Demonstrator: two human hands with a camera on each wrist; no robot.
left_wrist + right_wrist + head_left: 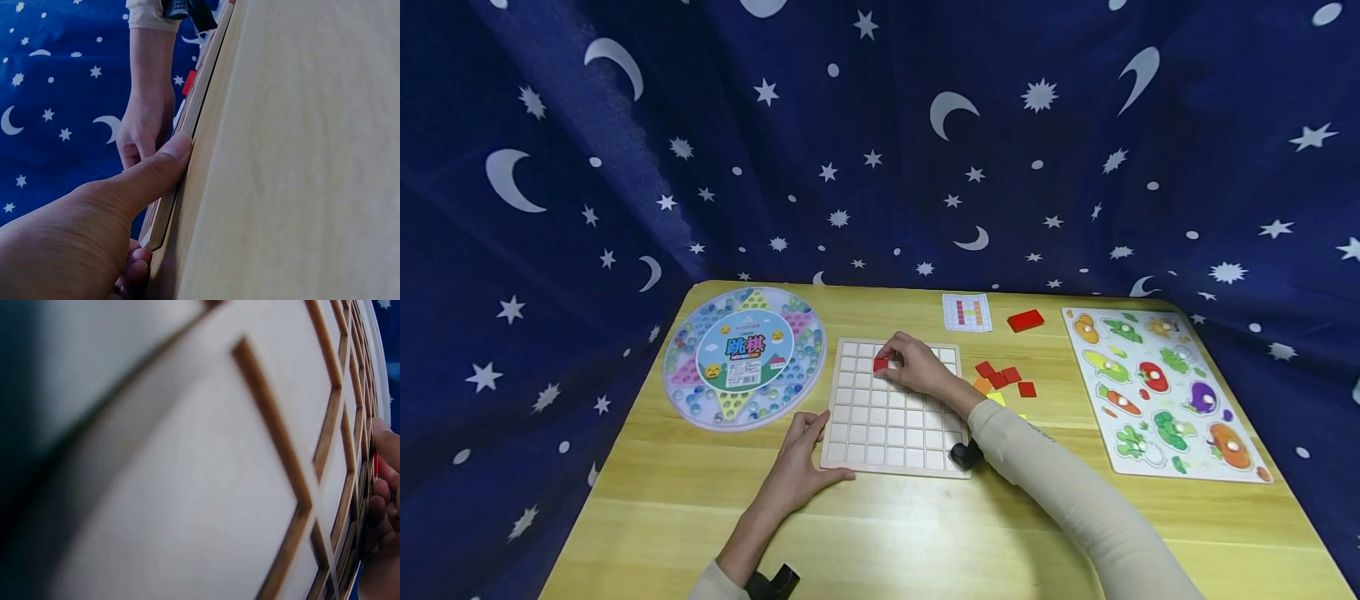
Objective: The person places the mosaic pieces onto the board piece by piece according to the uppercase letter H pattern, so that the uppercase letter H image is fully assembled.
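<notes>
A wooden grid board [877, 434] with pale square cells lies on the table. My right hand [913, 367] is over its upper part and pinches a red square tile [880, 364] at a cell near the top. In the right wrist view, a red sliver shows beside the fingers [382, 487]. My left hand [801, 467] holds the board's near left corner. Its thumb [165, 156] presses on the near edge, and the other fingers lie along the left side, partly hidden in the left wrist view.
Right of the board lie loose red tiles [997, 379], an orange tile [982, 385] and yellow pieces [996, 399]. Behind them are a pattern card [967, 312] and a red block [1026, 321]. A round marble game board [744, 350] stands left; a vegetable puzzle [1138, 446] lies right.
</notes>
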